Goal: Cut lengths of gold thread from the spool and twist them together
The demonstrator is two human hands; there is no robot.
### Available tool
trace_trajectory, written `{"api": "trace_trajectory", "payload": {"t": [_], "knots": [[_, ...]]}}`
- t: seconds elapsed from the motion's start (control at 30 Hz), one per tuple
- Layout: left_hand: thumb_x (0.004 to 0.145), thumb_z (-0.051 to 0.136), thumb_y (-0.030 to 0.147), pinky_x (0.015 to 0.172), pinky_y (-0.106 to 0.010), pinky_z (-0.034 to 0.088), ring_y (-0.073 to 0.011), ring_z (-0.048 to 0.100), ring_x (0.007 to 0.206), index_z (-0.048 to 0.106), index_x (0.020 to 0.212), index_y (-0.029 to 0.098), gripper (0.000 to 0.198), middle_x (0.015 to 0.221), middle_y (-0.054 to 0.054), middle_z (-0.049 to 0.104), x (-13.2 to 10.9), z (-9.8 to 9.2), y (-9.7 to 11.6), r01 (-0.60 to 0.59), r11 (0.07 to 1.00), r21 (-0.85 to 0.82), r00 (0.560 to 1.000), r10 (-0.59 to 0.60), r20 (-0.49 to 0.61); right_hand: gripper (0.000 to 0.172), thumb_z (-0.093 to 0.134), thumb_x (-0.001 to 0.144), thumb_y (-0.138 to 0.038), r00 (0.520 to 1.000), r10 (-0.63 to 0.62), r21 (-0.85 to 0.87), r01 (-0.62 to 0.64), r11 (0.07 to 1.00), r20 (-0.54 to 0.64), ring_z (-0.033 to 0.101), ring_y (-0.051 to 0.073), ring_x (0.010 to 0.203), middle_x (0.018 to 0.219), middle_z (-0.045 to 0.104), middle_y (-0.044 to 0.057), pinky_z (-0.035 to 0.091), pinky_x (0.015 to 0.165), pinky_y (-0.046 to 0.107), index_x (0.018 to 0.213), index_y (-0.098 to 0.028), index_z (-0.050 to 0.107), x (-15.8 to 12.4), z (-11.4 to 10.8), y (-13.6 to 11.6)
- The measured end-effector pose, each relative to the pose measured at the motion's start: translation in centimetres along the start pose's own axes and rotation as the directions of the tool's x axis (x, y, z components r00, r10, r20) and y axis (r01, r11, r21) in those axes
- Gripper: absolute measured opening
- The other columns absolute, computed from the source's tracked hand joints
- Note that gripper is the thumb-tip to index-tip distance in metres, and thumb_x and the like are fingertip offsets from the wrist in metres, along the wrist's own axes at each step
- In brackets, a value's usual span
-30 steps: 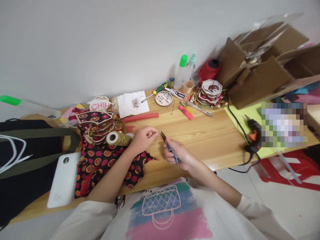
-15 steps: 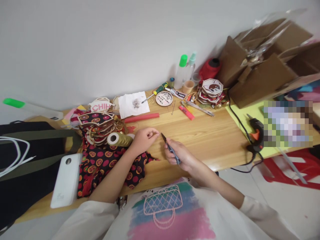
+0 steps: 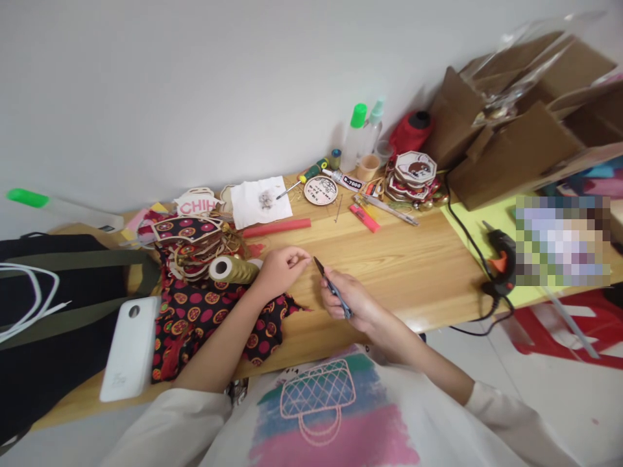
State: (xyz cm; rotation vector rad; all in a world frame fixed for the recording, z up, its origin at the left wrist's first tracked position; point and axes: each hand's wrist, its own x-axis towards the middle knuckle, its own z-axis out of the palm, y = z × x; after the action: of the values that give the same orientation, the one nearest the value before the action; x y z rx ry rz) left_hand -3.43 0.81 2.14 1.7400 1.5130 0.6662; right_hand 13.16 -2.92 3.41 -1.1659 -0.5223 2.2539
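My right hand [image 3: 348, 299] is wrapped round snips [image 3: 331, 283] with a dark pointed tip and grey-blue handles. The tip points up and left, close to the fingertips of my left hand [image 3: 287, 269]. Those fingers are pinched together; whatever is between them is too small to make out. Just left of that hand lies a spool of olive-gold ribbon [image 3: 233, 270]. Dark patterned cloth [image 3: 209, 308] with red and orange round motifs spreads under my left forearm.
Along the wall are a glue tube [image 3: 351, 181], a screwdriver [image 3: 311, 174], bottles [image 3: 354, 139] and stacked decorated pieces [image 3: 413, 168]. A glue gun [image 3: 501, 259] with its cord and a cardboard box [image 3: 511, 149] are at right. A white power bank [image 3: 130, 350] lies at left.
My hands and the snips keep nearly the same pose. The view has shifted very slightly.
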Motion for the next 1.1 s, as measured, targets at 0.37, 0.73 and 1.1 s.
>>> {"api": "trace_trajectory", "payload": {"t": [0.37, 0.73, 1.1], "knots": [[0.075, 0.057, 0.029, 0.049, -0.022, 0.029, -0.0076, 0.032, 0.046, 0.067, 0.073, 0.016, 0.016, 0.048, 0.008, 0.039, 0.0, 0.0, -0.1, 0.013, 1.000, 0.004, 1.000, -0.013, 0.003, 0.039, 0.057, 0.076, -0.056, 1.000, -0.020, -0.006, 0.020, 1.000, 0.006, 0.020, 0.004, 0.033, 0.039, 0.032, -0.011, 0.012, 0.035, 0.019, 0.069, -0.021, 0.041, 0.0, -0.1, 0.1], [0.073, 0.058, 0.029, 0.045, -0.021, 0.026, -0.0071, 0.033, 0.045, 0.066, 0.070, 0.016, 0.016, 0.048, 0.006, 0.042, -0.1, 0.0, 0.2, -0.005, 0.999, -0.049, 0.999, 0.003, -0.036, 0.048, 0.057, 0.070, -0.067, 0.972, -0.227, 0.065, 0.231, 0.971, -0.061, 0.030, 0.005, 0.036, 0.043, 0.035, -0.010, 0.020, 0.039, 0.020, 0.074, -0.020, 0.047, -0.4, 0.0, 0.4], [0.085, 0.053, 0.030, 0.065, -0.026, 0.042, -0.0100, 0.044, 0.049, 0.068, 0.075, 0.019, 0.021, 0.049, 0.003, 0.052, -1.4, 0.3, 1.3, -0.402, 0.900, 0.169, 0.906, 0.418, -0.071, 0.037, 0.067, 0.067, -0.051, 0.883, -0.419, -0.157, 0.392, 0.906, -0.213, 0.025, 0.005, 0.038, 0.043, 0.030, -0.011, 0.020, 0.038, 0.022, 0.076, -0.018, 0.056, 0.3, -0.2, -0.3]]}}
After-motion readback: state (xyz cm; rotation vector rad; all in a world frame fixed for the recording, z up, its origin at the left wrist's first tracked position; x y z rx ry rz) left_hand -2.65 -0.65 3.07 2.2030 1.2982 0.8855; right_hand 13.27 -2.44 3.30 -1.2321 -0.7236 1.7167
